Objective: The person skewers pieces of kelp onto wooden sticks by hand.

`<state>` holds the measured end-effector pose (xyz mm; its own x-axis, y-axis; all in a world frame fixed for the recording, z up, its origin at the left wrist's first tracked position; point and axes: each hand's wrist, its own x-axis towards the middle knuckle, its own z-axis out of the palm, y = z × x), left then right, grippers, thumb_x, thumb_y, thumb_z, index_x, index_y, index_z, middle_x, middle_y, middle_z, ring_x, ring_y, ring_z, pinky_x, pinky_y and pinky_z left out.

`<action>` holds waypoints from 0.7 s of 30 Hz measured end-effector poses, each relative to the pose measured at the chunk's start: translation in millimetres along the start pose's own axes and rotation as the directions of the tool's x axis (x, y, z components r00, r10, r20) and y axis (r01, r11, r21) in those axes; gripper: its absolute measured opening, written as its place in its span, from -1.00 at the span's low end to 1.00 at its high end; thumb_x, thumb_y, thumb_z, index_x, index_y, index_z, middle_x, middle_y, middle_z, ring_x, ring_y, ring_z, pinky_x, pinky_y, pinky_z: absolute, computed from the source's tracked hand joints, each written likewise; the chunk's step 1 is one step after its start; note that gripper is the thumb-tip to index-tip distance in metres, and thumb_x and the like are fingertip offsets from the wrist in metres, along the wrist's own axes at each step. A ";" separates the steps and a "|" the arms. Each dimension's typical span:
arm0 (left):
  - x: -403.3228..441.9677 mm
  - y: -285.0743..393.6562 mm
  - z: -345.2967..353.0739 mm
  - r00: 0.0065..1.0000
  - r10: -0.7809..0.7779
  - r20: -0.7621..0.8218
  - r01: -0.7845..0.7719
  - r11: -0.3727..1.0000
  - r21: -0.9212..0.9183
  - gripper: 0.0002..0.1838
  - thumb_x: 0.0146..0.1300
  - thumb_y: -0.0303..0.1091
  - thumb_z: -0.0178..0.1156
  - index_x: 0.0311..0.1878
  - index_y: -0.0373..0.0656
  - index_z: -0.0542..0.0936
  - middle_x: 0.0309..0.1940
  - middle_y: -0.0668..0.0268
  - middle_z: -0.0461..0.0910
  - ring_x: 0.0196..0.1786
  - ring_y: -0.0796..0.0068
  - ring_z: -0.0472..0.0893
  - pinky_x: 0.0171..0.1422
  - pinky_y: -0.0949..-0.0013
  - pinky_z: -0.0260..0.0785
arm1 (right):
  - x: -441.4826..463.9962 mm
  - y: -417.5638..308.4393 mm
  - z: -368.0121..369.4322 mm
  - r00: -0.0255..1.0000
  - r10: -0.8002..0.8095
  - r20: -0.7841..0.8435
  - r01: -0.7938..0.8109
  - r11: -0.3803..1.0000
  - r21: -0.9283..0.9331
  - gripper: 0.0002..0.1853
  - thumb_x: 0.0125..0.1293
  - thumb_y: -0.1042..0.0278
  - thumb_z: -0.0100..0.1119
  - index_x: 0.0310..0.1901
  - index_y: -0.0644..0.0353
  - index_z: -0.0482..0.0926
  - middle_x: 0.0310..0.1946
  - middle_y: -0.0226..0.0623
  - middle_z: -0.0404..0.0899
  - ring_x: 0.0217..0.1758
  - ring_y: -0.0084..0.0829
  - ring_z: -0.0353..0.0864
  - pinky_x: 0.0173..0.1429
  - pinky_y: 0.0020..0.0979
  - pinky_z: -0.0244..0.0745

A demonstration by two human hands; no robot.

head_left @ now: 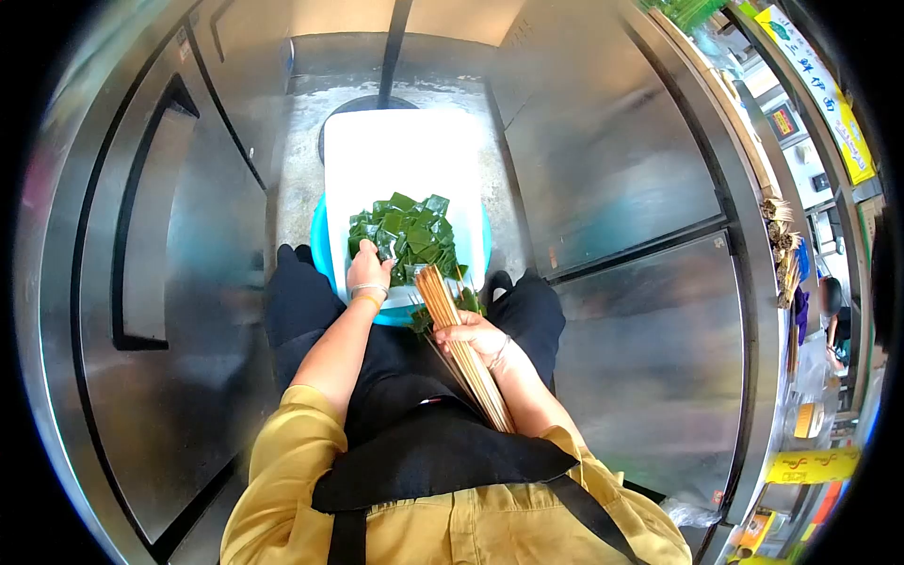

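Glossy dark green squares that look like kelp point(411, 234) lie heaped on the near part of a white board or tray point(403, 151). At the heap's left edge is my left hand point(367, 269), its fingers closed on a kelp piece, partly hidden by the hand. My right hand point(471, 337) is wrapped around a thick bundle of bamboo skewers point(450, 325), slanting from the tray's near edge toward my lap. Beside the bundle, a few green pieces point(421, 321) sit on thin sticks next to my right hand.
Under the white tray is a turquoise basin point(319, 243), between my knees. Steel cabinet doors point(174, 226) rise at left, and more steel doors point(650, 348) stand close on the right. A counter at far right carries bundled sticks point(782, 240) and packages.
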<state>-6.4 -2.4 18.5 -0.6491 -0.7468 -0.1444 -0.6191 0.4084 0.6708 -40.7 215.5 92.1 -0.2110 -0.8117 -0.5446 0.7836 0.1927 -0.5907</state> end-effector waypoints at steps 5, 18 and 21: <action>-1.0 3.1 0.8 0.998 -0.048 -0.032 0.047 0.998 -0.037 -0.61 -0.08 -0.38 0.31 -0.24 -0.09 0.29 -0.44 0.24 0.53 -0.29 0.14 0.55 -0.23 0.16 0.36 | -1.3 -3.3 5.4 0.999 0.027 -0.027 -0.029 0.997 -0.070 -0.83 0.03 0.55 0.22 -0.31 0.23 0.48 -0.53 -0.38 0.51 -0.56 -0.54 0.51 -0.44 -0.57 0.44; -14.8 3.1 -20.7 0.917 -0.257 0.305 0.355 0.180 -0.917 -0.81 0.06 -0.49 0.25 -0.26 -0.18 0.48 -0.44 0.38 0.51 -0.49 0.60 0.50 -0.45 0.60 0.38 | 3.9 -2.7 9.4 1.000 -0.002 0.004 0.002 0.993 -0.122 -0.73 0.02 0.54 0.25 -0.24 0.20 0.41 -0.53 -0.43 0.46 -0.56 -0.60 0.46 -0.47 -0.61 0.38; -29.0 2.8 -27.4 0.898 -0.212 0.386 0.412 0.091 -0.907 -0.81 0.06 -0.48 0.25 -0.27 -0.16 0.45 -0.43 0.37 0.51 -0.45 0.55 0.52 -0.40 0.54 0.43 | 2.9 -2.9 11.1 1.000 -0.002 -0.005 0.001 0.992 -0.123 -0.75 0.03 0.54 0.25 -0.25 0.21 0.41 -0.53 -0.41 0.48 -0.55 -0.59 0.47 -0.47 -0.62 0.38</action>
<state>22.7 6.0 44.5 -0.6222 -0.5544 -0.5528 0.0772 -0.7461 0.6613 -37.1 206.5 98.8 -0.2151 -0.8095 -0.5464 0.7055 0.2581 -0.6600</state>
